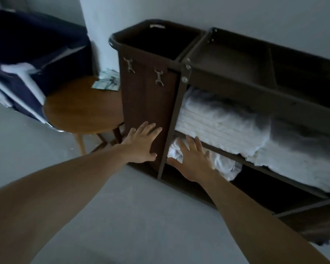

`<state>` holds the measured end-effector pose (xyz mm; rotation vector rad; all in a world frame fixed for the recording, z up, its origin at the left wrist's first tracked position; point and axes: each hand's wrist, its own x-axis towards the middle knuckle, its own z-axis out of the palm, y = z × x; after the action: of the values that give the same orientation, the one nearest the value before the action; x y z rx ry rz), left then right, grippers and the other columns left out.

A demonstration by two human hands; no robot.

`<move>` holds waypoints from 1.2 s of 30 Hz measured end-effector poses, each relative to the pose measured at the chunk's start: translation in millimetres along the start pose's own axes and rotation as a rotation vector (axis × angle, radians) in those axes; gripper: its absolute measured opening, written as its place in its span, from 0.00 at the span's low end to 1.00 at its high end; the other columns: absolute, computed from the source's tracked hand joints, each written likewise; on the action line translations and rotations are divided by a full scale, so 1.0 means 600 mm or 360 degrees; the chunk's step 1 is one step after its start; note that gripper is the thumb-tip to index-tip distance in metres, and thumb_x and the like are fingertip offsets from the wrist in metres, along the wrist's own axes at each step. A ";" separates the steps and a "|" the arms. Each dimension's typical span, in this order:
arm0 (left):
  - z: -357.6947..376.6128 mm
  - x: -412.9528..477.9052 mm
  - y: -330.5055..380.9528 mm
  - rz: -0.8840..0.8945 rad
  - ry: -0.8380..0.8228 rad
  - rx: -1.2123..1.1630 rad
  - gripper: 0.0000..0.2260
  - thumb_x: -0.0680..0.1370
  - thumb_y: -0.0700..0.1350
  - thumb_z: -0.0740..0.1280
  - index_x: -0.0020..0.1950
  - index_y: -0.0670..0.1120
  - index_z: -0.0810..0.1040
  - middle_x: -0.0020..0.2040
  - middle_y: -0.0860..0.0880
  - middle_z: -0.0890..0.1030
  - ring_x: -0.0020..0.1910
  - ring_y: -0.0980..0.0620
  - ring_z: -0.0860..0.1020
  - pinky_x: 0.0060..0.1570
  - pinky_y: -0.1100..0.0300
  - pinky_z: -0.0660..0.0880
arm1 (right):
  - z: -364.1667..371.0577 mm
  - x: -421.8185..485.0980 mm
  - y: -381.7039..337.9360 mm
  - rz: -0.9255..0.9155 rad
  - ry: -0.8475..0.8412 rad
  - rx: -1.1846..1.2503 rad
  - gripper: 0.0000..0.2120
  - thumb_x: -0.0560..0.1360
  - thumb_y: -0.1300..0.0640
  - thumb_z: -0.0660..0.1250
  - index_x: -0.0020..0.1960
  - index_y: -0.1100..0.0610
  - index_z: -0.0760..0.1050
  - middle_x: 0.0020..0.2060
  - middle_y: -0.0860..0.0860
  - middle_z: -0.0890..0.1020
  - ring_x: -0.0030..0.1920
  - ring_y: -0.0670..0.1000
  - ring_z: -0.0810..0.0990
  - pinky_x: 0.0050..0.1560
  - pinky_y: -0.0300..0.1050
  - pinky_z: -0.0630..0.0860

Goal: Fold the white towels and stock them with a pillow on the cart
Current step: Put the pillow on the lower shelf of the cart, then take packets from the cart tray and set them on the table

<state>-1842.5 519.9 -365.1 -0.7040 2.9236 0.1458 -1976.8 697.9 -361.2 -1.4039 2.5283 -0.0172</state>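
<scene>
A dark brown cart (255, 92) stands against the wall with a laundry bag section (147, 100) at its left end. Folded white towels (221, 124) lie stacked on its middle shelf. On the lower shelf lies a crumpled white cloth, perhaps a pillow or towel (223, 164). My left hand (141, 143) lies flat with spread fingers against the bag's brown front panel. My right hand (192, 159) is spread open over the white cloth at the lower shelf's left end, touching it.
A round wooden side table (80, 109) stands left of the cart, with paper leaflets (108, 82) at its back edge. A navy blue armchair or bin (27, 60) fills the far left. Grey floor (122, 216) spreads in front.
</scene>
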 end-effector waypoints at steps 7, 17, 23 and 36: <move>-0.151 -0.134 -0.165 -0.0290 0.0083 -0.0123 0.44 0.75 0.61 0.67 0.81 0.56 0.42 0.82 0.52 0.43 0.80 0.48 0.40 0.75 0.42 0.51 | -0.140 0.025 -0.182 -0.0212 0.0009 -0.0091 0.40 0.75 0.26 0.49 0.80 0.43 0.45 0.81 0.48 0.43 0.80 0.56 0.38 0.73 0.70 0.53; -0.236 -0.248 -0.410 -0.0566 0.0110 -0.0070 0.43 0.75 0.60 0.67 0.81 0.55 0.42 0.82 0.50 0.43 0.80 0.45 0.41 0.75 0.41 0.52 | -0.194 0.113 -0.399 -0.0395 -0.0001 -0.0110 0.40 0.75 0.25 0.47 0.81 0.44 0.48 0.81 0.48 0.45 0.80 0.54 0.38 0.73 0.69 0.55; -0.231 -0.180 -0.494 -0.0508 0.0080 -0.0047 0.43 0.74 0.62 0.66 0.81 0.56 0.42 0.82 0.51 0.43 0.80 0.46 0.40 0.75 0.41 0.50 | -0.192 0.204 -0.466 -0.0416 -0.0090 -0.0080 0.39 0.76 0.27 0.49 0.81 0.47 0.51 0.81 0.48 0.45 0.80 0.54 0.39 0.74 0.67 0.55; -0.214 0.077 -0.787 -0.0552 -0.0208 -0.0034 0.43 0.75 0.60 0.67 0.81 0.56 0.44 0.82 0.52 0.44 0.80 0.46 0.40 0.75 0.39 0.48 | -0.166 0.598 -0.589 -0.0428 -0.0310 -0.0003 0.38 0.78 0.31 0.51 0.80 0.51 0.53 0.81 0.50 0.52 0.80 0.55 0.46 0.75 0.61 0.57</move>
<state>-1680.0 65.1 -275.0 -1.1426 2.6315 0.1787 -1885.2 197.1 -294.0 -1.6497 2.1706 0.0702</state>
